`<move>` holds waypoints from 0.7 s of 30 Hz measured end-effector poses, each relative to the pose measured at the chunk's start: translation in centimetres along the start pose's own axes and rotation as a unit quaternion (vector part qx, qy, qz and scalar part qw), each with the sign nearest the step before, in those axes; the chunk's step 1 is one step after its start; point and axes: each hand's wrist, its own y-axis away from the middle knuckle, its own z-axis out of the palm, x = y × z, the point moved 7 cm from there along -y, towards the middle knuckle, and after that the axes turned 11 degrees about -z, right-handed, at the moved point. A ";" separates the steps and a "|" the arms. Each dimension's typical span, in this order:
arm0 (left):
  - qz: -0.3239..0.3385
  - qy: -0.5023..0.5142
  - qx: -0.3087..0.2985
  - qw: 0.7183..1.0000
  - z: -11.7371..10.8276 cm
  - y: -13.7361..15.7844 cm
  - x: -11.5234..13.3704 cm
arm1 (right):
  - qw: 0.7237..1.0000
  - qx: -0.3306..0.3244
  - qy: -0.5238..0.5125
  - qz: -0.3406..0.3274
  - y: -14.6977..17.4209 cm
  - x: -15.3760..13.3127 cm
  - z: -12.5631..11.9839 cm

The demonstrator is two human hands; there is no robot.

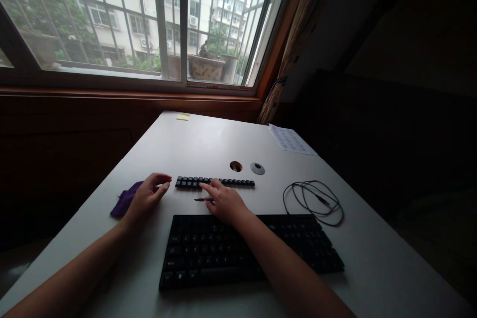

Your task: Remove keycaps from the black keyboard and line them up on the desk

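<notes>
Two rows of small dark keycaps lie side by side on the white table. My right hand reaches over the keyboard, its index and middle fingertips touching the keycaps near the rows' middle. A thin dark tool sticks out to the left from under its thumb; the rest is hidden by the hand. My left hand is by the left end of the rows, thumb and fingers apart, with nothing visible between them. Under my right forearm lies a black keyboard, partly covered by the arm.
A purple cloth lies beside my left hand. A coiled black cable is on the right. Beyond the keycaps are a round table hole and a grey grommet. Papers and a yellow note lie at the far side.
</notes>
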 end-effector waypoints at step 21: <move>0.007 -0.033 0.000 0.999 0.7 0.1 -0.2 | 1.000 0.004 -0.003 0.001 0.0 0.0 0.0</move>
